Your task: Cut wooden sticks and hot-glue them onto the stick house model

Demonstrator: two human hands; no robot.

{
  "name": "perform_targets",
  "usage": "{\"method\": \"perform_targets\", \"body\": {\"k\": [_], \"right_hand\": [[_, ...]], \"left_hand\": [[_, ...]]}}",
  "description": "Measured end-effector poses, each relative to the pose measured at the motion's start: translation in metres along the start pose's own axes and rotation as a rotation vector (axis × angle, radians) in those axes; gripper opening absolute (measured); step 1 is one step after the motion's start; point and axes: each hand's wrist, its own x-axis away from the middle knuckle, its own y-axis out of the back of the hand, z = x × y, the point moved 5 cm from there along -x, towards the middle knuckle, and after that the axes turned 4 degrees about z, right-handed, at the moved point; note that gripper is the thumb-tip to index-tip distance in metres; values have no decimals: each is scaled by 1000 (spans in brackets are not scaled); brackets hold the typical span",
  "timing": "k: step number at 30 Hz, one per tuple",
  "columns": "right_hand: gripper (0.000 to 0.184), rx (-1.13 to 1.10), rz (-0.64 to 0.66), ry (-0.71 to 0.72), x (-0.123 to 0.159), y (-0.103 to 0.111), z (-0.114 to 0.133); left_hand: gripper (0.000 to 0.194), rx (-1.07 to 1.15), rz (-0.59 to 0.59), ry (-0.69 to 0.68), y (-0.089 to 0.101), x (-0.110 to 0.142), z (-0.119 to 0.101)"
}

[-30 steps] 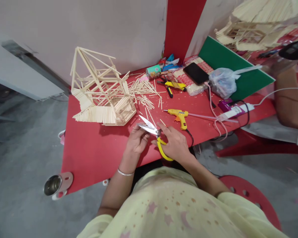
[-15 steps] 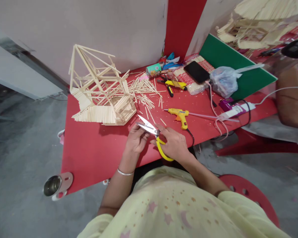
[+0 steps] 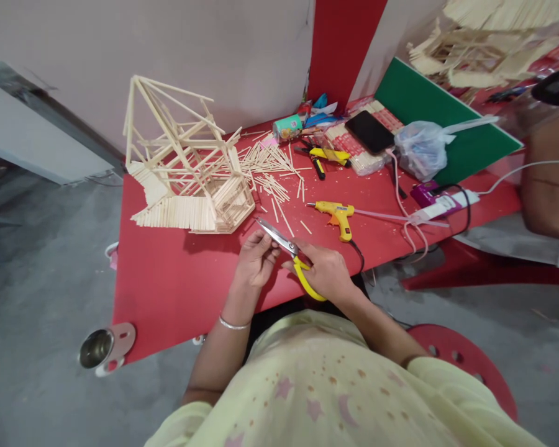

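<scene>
Yellow-handled scissors [image 3: 279, 238] are gripped in my right hand [image 3: 327, 268], their blades closed and pointing up and left. My left hand [image 3: 257, 257] is pinched together beside the blades; whatever lies between its fingertips is too small to make out. Beyond my hands stands a model of thin wooden sticks [image 3: 181, 161], with a slatted piece at its lower left and a many-sided stick frame at its right end. Loose wooden sticks [image 3: 270, 160] lie scattered to the right of the model.
On the red table [image 3: 168, 273] lie a yellow glue gun [image 3: 338, 214], a phone [image 3: 369, 132], a cutter [image 3: 328, 156], a plastic bag [image 3: 422, 149] and a power strip [image 3: 445, 208]. A cup [image 3: 107, 347] hangs at the left corner. Another person's arm [image 3: 547, 174] is at the right.
The scissors' blades have gone from spread apart to closed. Both hands stay in nearly the same place, and the camera view has shifted slightly.
</scene>
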Motion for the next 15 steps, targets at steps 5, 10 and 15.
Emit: {"method": "perform_targets", "body": {"k": [5,10,15], "right_hand": [[67,111,-50,21,0,8,-1],[65,121,-66,37,2,9,0],[64,111,-68,37,3,6,3]], "left_hand": [[23,-95,-7,0,3,0,1],[22,-72,25,1,2,1,1],[22,-72,-19,34,3,2,1]]}}
